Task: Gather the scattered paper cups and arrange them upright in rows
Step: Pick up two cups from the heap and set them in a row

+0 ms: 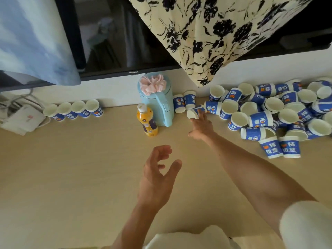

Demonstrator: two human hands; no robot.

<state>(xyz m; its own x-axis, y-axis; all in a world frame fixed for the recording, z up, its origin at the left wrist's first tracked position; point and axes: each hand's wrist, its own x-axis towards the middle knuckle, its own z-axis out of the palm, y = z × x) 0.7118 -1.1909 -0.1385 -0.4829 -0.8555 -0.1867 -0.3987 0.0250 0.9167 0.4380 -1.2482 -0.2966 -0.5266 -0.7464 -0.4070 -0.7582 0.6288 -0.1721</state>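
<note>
- The right hand is stretched far forward, fingers straight and thumb spread wide. Its fingertips touch a blue-and-white paper cup lying on its side, mouth towards the camera, just right of the kettle.
- The left hand hangs above the middle of the light wooden tabletop, fingers loosely curled and holding nothing.
- Four matching cups stand upright in a row, touching one another, along the back edge by the white wall on the left.
- A broad stretch of wood lies between that row and the orange juice bottle, and more runs in front of both hands.
- A pale blue plastic kettle with a pink cloth on its lid stands behind the bottle, close to the wall.
- Two more cups stand on end between the kettle and the tipped cup.
- A jumbled heap of cups fills the right back corner, most of them on their sides. Two at its near edge stand on end with no open mouth showing.
- A black television screen overhangs the back edge, and a cream floral cloth hangs down over the heap.
- A white box with cables sits at the far left edge.
</note>
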